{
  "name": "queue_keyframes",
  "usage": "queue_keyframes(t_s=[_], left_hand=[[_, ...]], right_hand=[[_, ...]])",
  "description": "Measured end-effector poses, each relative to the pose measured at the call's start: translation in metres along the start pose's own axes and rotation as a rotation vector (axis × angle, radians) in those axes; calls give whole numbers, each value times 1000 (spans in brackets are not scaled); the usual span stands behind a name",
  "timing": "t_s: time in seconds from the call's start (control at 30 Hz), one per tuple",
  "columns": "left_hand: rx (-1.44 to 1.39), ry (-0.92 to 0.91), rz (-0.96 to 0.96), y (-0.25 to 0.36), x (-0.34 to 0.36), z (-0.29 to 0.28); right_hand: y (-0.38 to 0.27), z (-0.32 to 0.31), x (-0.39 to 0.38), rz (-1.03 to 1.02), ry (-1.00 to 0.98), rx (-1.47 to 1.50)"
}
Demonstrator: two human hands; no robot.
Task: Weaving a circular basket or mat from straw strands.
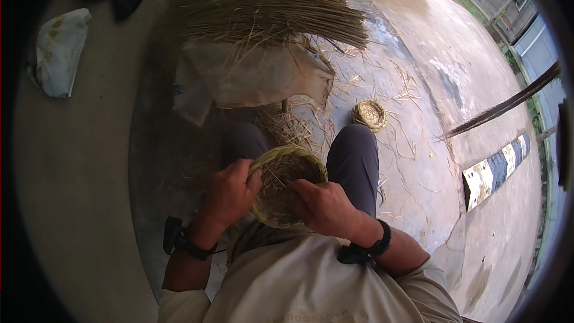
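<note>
The fingers [251,180] of the left hand [230,194] are curled narrowly over the near-left rim of a round woven basket [286,186], and those of the right hand [323,206] are closed on its lower right rim; the basket is held between both hands, above the lap and between the knees.

Beyond it, a large bundle of dried straw [269,6] is laid across the wet concrete floor [430,84], with a pale sack [251,75] spread beneath its ends. A smaller coiled mat [369,113] is seen on the floor to the right of the right knee, well apart from the hands.

The basket's open face is tilted upward and away, its rim lying crosswise between the hands. Neither hand is clearly nearer.
</note>
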State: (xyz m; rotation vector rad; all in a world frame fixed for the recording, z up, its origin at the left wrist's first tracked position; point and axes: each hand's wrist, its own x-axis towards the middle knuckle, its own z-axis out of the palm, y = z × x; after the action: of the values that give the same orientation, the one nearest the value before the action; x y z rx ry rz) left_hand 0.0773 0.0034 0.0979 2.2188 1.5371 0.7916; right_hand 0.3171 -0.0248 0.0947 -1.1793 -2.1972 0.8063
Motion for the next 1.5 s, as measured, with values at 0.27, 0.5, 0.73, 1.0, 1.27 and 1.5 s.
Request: queue_keyframes(t_s=[0.27,0.5,0.73,1.0,1.27,1.5], left_hand=[[147,-79,28,12,-8,1],[135,110,156,-6,-4,6],[249,-70,273,4,0,-7],[341,-108,516,9,4,-9],[301,-114,538,20,7,-14],[334,-130,533,7,4,-15]], right_hand=[[9,9,24,-43,74,110],[-1,8,19,58,7,275],[2,9,30,-91,162,185],[-10,-37,67,-14,-13,-188],[5,-37,111,41,231,151],[-2,-39,88,212,174,1091]])
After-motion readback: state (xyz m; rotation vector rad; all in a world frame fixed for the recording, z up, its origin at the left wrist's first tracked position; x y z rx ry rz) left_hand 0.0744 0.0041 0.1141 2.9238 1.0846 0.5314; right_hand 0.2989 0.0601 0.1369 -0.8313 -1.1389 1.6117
